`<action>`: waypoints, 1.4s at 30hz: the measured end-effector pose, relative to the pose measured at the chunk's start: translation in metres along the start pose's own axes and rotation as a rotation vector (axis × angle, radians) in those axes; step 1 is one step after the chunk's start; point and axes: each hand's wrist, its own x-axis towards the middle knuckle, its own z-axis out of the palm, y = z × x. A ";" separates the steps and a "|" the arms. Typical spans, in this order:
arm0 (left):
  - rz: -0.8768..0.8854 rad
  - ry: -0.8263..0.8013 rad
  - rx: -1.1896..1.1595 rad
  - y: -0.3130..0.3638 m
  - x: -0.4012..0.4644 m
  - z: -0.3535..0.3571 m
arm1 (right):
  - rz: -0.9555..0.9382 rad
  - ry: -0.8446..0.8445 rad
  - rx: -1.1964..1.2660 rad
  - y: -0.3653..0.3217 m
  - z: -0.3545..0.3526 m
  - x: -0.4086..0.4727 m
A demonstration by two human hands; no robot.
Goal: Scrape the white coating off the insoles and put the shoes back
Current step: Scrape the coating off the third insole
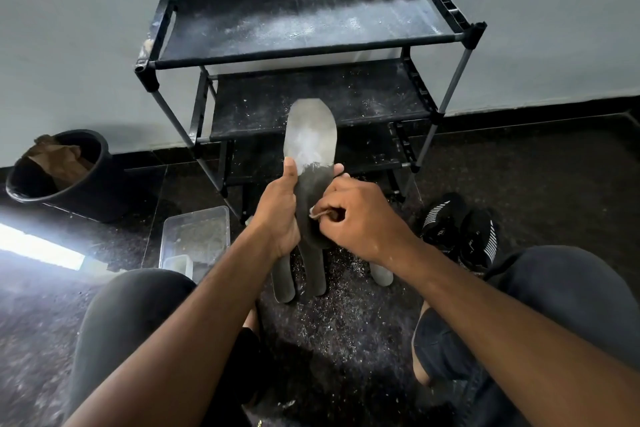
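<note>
A grey insole (311,139) stands upright in front of me, its upper half still white, its lower half scraped dark. My left hand (278,210) grips its left edge, thumb along the front. My right hand (356,215) pinches a small scraper (317,214) against the insole's lower part. Two other grey insoles (284,282) lie on the floor under my hands, and the end of a third (382,274) shows to the right. A pair of black shoes (460,236) with white stripes sits on the floor at the right.
A black three-tier shoe rack (311,52), dusted with white powder, stands against the wall. A black bin (65,177) with brown paper is at the left. A clear plastic container (195,239) lies near my left knee. White scrapings litter the dark floor.
</note>
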 end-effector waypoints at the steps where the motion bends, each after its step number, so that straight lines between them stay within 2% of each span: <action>1: -0.002 -0.007 0.007 0.000 0.000 0.000 | -0.009 -0.025 0.016 -0.001 0.000 0.000; 3: 0.006 0.011 0.020 -0.001 -0.001 0.001 | -0.021 -0.002 0.012 0.000 -0.002 0.002; 8: -0.015 -0.021 0.046 -0.007 -0.003 0.008 | 0.006 0.255 -0.047 0.008 -0.010 0.011; 14: -0.025 -0.041 0.092 -0.004 -0.003 0.004 | -0.042 0.044 -0.008 -0.003 0.008 -0.001; 16: -0.030 -0.043 0.077 -0.004 -0.002 0.004 | -0.061 0.049 -0.017 0.000 0.003 0.003; 20: -0.035 -0.082 0.090 -0.005 -0.003 0.007 | 0.000 0.314 -0.116 0.009 -0.015 0.015; 22: -0.043 -0.099 0.118 -0.007 -0.005 0.009 | 0.032 0.373 -0.130 0.011 -0.017 0.016; 29: -0.032 -0.060 0.103 -0.002 0.000 0.003 | -0.028 0.004 -0.006 -0.004 0.003 0.001; 32: 0.004 -0.018 0.066 -0.002 -0.002 0.005 | -0.022 0.101 -0.015 0.002 -0.006 0.009; 35: 0.045 -0.043 0.025 0.003 -0.005 0.009 | 0.014 0.188 -0.009 0.009 -0.017 0.013; 36: 0.055 -0.058 0.015 0.005 -0.005 0.009 | 0.022 0.135 0.007 0.009 -0.019 0.013; 39: 0.046 -0.064 -0.003 0.009 -0.002 0.004 | 0.030 -0.163 -0.013 0.006 -0.013 0.007; 40: 0.041 -0.046 0.019 0.009 0.000 0.003 | 0.017 -0.187 -0.021 0.006 -0.009 0.005; 42: 0.021 -0.003 0.058 0.005 0.001 0.003 | -0.007 -0.114 0.006 0.007 -0.006 0.006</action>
